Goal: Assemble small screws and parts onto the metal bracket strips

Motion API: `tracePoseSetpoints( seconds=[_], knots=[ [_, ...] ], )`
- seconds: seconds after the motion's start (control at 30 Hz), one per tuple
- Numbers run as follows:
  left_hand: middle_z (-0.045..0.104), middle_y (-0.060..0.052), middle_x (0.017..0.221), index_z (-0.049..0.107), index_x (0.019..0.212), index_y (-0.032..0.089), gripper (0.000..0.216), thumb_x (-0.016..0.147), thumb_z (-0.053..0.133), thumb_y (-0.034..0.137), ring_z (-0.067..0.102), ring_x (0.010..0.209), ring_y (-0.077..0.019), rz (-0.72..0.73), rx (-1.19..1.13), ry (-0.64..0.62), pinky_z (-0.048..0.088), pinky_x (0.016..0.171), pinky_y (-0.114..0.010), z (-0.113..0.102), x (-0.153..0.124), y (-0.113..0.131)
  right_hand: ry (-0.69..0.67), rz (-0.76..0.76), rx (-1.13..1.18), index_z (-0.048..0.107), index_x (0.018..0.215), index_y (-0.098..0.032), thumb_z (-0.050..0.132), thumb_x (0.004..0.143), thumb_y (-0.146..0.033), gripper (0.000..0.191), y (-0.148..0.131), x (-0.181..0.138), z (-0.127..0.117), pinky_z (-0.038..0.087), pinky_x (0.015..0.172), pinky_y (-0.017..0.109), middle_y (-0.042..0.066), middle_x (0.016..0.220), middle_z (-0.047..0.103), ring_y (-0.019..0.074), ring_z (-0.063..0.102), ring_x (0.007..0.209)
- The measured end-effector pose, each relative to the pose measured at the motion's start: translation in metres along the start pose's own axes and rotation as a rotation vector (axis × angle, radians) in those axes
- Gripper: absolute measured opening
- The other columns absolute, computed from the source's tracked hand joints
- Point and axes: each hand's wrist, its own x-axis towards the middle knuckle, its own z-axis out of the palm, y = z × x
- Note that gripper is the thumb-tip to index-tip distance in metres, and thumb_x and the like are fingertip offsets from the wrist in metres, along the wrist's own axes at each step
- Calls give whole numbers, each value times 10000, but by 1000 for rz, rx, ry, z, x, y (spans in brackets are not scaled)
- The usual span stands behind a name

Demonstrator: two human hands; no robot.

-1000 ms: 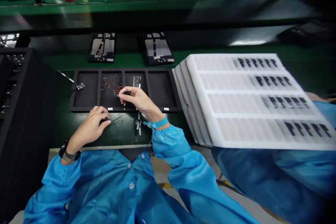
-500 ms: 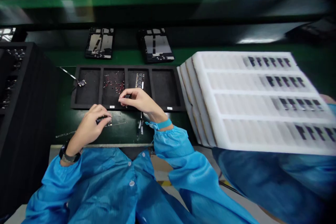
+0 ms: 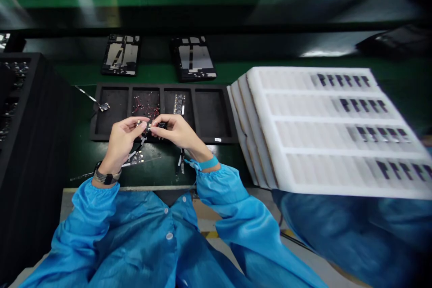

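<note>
My left hand pinches a small circuit board with a thin flex cable hanging below it. Close against it, the fingertips of my right hand meet at the same board, and small dark parts show inside its curled fingers; their kind is unclear. Both hands are over the front edge of a black foam tray. Its compartments hold small parts with red and black wires and a strip of boards. More circuit boards lie on the green bench below my left hand.
Two opened tablet-like devices lie behind the tray. A stack of white foam trays with dark parts stands at right, beside a person in blue clothing. Black foam trays rise at left. Flex cables lie near the bench edge.
My left hand has moved up and right from the boards on the bench to meet my right hand, now with a small board and cable. My right hand has barely moved.
</note>
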Motion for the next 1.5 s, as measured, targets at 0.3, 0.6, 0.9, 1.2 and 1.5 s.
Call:
tracePoseSetpoints(
  seconds=[0.3,0.6,0.9,1.2,1.5],
  knots=[
    [723,-30,702,856,844,173,296,634,953,357,607,645,-128,-22,-61,26,497,636,-243,6,0,1,13,-1,-41,728,876,-177,803,879,-503,334,0,-1,-1,519,682,285,31,791,740,166,648,724],
    [749,-44,739,852,850,170,309,648,957,378,617,660,-140,-3,42,11,505,644,-256,6,0,2,16,-25,-106,751,865,-171,782,882,-415,246,-4,-4,-7,518,730,298,32,803,759,179,671,760],
    [762,-51,754,845,869,162,293,670,926,362,653,692,-162,18,141,27,528,670,-274,10,1,5,2,72,-44,762,850,-159,853,822,-520,373,-8,-4,-8,522,676,290,33,762,752,158,651,685],
    [726,-36,704,820,810,165,319,609,967,363,614,624,-137,-31,11,4,500,604,-258,20,-1,12,-10,170,258,757,826,-166,972,688,-534,448,-7,-5,-9,562,712,294,26,759,758,166,696,727],
    [713,-38,686,813,800,162,325,612,972,373,619,623,-149,-18,62,24,505,597,-269,22,2,14,10,168,311,748,837,-166,977,699,-525,447,-4,-5,-6,600,707,292,29,772,771,165,725,735]
  ],
)
